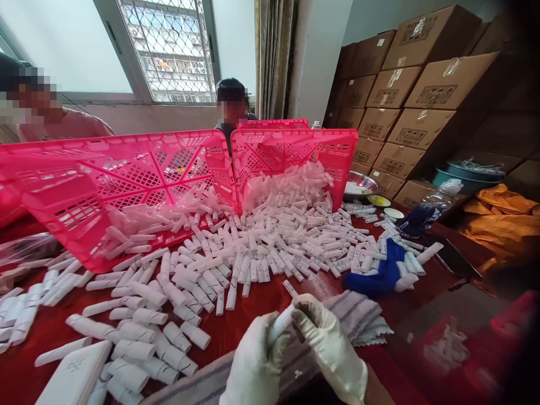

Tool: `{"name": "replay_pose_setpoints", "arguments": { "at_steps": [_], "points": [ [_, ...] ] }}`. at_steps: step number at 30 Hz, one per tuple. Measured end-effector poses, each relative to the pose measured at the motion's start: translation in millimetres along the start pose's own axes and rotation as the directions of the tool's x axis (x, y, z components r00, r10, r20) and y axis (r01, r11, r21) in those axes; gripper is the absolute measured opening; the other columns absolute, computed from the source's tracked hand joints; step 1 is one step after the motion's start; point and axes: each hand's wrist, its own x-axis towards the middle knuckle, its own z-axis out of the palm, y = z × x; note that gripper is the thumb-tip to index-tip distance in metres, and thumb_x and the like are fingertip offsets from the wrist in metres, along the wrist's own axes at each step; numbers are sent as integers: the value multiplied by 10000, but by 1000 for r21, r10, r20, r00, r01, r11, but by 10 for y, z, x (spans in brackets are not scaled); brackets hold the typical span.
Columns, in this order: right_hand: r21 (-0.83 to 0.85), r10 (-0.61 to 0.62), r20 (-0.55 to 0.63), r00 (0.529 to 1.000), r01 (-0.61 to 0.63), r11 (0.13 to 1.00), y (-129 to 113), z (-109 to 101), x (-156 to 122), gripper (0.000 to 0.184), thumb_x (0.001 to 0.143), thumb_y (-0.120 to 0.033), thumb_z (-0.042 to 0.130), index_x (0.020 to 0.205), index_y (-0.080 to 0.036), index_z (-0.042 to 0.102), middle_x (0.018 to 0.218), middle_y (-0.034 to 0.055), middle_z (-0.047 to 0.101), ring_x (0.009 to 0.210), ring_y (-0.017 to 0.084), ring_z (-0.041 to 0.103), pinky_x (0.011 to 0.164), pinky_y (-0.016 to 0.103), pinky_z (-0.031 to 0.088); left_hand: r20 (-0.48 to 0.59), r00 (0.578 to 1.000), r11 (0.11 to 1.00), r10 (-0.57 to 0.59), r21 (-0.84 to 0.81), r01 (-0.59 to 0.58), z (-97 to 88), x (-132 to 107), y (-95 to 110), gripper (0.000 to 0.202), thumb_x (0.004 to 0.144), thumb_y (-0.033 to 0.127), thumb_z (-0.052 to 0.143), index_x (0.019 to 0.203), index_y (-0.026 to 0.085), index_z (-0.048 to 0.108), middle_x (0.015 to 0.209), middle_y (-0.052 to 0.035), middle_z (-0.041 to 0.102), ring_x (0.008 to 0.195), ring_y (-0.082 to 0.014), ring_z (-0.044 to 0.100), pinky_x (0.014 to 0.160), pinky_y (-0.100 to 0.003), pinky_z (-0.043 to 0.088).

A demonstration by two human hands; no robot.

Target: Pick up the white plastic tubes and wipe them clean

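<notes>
Both hands are gloved in white and meet low in the middle of the view. The left hand (257,365) is curled around the lower end of a white tube (282,323), and the right hand (331,349) grips its upper end with fingers and thumb. The tube sits tilted between them, just above the near edge of the red desk (242,329).

Under the hands lies a grey striped cloth (358,318), and just beyond it a blue glove (379,275) is flopped among loose tubes. Straight ahead, a huge spill of white tubes (274,247) covers the desk from left to right. It pours out of two pink baskets tipped on their sides, the left basket (105,174) and the right basket (295,149). The baskets block most of the view of the far side.

A flat white case (76,374) rests at the near left corner, touching the scattered tubes. To the right of the baskets are a metal bowl (360,185), a small yellow dish (378,200) and a plastic bottle (426,214) lying on its side. Cardboard boxes (422,95) are stacked high along the right wall, with an orange cloth (502,216) bunched below them.

One person (231,93) sits behind the baskets, and another (63,124) is at the far left by the window.
</notes>
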Motion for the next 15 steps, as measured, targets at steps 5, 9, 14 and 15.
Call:
{"name": "replay_pose_setpoints", "arguments": {
  "at_steps": [5,9,14,15],
  "points": [
    [-20,-91,189,978,96,995,11,-70,19,240,782,-445,644,806,-206,635,737,-7,581,713,155,553,654,254,460,467,862,762,-195,-481,433,-58,11,178,426,704,605,615,800,197,543,548,66,440,427,-61,354,417,-185,321],
    [-70,-26,193,981,41,997,34,-87,-124,238,762,-453,652,844,-230,634,733,11,611,720,189,584,647,284,485,623,769,684,-143,-499,532,3,-26,268,522,700,698,539,821,191,525,502,103,318,369,-29,176,368,-176,205],
    [-280,81,-78,994,-100,955,44,-633,-386,232,757,-455,629,833,-237,606,758,24,641,737,202,606,690,294,493,327,944,998,-55,10,54,-109,85,160,432,840,510,455,1046,170,623,962,-123,676,889,-251,626,811,-376,464],
    [-376,96,-154,983,-148,915,25,-806,-423,232,742,-461,635,814,-242,612,769,32,657,758,213,615,708,297,491,226,971,986,-81,158,46,-176,161,114,408,842,444,476,1105,159,601,1075,-148,655,1007,-278,601,892,-404,433]
  ]
}}
